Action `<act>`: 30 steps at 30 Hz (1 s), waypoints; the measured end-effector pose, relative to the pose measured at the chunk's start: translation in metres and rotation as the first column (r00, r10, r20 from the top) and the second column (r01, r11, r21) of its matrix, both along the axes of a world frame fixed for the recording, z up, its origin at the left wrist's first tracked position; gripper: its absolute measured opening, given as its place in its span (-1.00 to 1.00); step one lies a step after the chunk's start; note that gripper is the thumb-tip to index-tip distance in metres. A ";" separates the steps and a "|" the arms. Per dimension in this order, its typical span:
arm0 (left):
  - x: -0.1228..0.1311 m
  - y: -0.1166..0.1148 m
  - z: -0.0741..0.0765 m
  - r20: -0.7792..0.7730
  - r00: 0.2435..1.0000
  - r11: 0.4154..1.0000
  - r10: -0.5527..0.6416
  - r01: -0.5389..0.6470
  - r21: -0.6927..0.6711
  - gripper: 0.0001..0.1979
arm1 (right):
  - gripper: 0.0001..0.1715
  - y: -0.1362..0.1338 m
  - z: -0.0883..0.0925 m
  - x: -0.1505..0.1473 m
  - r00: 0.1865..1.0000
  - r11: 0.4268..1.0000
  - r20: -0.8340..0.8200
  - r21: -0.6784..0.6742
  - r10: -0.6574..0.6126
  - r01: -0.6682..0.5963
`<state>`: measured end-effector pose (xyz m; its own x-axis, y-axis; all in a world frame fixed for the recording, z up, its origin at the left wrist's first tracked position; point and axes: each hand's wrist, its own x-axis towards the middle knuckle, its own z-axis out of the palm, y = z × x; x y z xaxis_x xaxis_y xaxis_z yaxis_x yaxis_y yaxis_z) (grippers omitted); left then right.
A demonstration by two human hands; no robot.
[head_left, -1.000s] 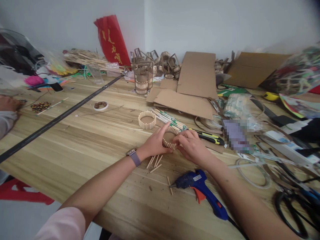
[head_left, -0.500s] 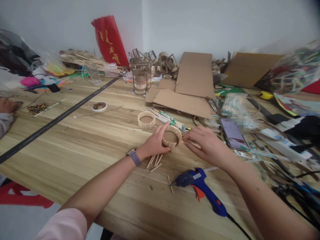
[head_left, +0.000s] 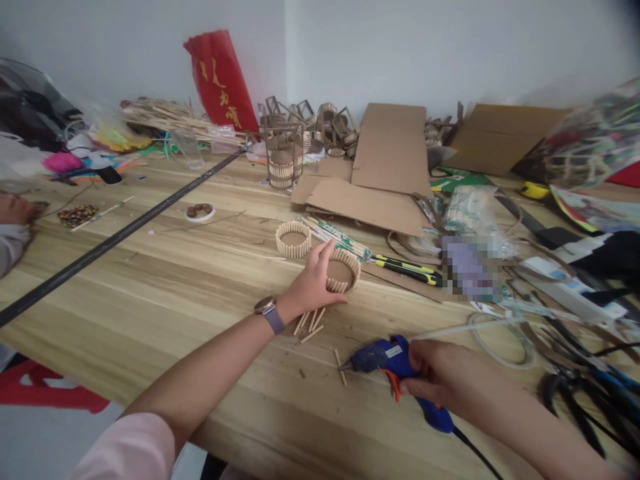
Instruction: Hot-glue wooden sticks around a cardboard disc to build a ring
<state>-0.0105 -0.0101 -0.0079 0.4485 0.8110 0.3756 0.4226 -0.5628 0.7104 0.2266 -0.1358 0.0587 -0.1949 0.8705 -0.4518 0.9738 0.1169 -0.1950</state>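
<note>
My left hand [head_left: 311,287] holds a small round basket [head_left: 353,275] made of short wooden sticks set upright round a brown base. My thumb and fingers lie along its left side. A second stick basket [head_left: 293,240] stands just behind it. My right hand [head_left: 440,373] is wrapped round the handle of a blue hot glue gun [head_left: 383,355] with an orange trigger, which lies on the table. The gun's nozzle points left, close to a loose stick [head_left: 343,377]. Several short sticks [head_left: 312,333] lie below my left hand.
Two yellow-and-black cutters [head_left: 410,268] and packaged sticks [head_left: 340,237] lie behind the basket. Cardboard sheets [head_left: 370,203] are farther back. A phone [head_left: 470,267] and pliers [head_left: 565,387] are to the right. A black bar [head_left: 125,233] crosses the left side, and another person's hand [head_left: 17,210] rests beyond it.
My right hand has left the basket's right side and come down and toward me onto the glue gun's handle. My left hand still holds the basket, which has shifted slightly left.
</note>
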 end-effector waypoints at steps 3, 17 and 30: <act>0.001 -0.002 0.000 -0.002 1.000 1.000 0.024 -0.024 0.013 0.27 | -0.81 -0.005 -0.005 -0.002 0.999 0.999 -0.015 -0.019 -0.041 0.040; -0.001 -0.002 0.003 -0.028 0.999 0.999 0.043 -0.043 -0.018 0.28 | -0.78 -0.011 -0.007 0.010 0.869 0.975 -0.447 -0.152 -0.213 0.161; -0.003 -0.001 0.007 -0.052 0.998 0.998 -0.036 0.034 -0.047 0.30 | -0.76 -0.014 -0.021 0.004 0.660 0.885 -0.697 0.079 -0.279 0.458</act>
<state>-0.0131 -0.0115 -0.0008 0.4952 0.8103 0.3135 0.4407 -0.5452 0.7131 0.2303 -0.1501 0.0381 0.0010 0.9931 -0.1170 0.5804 -0.0958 -0.8087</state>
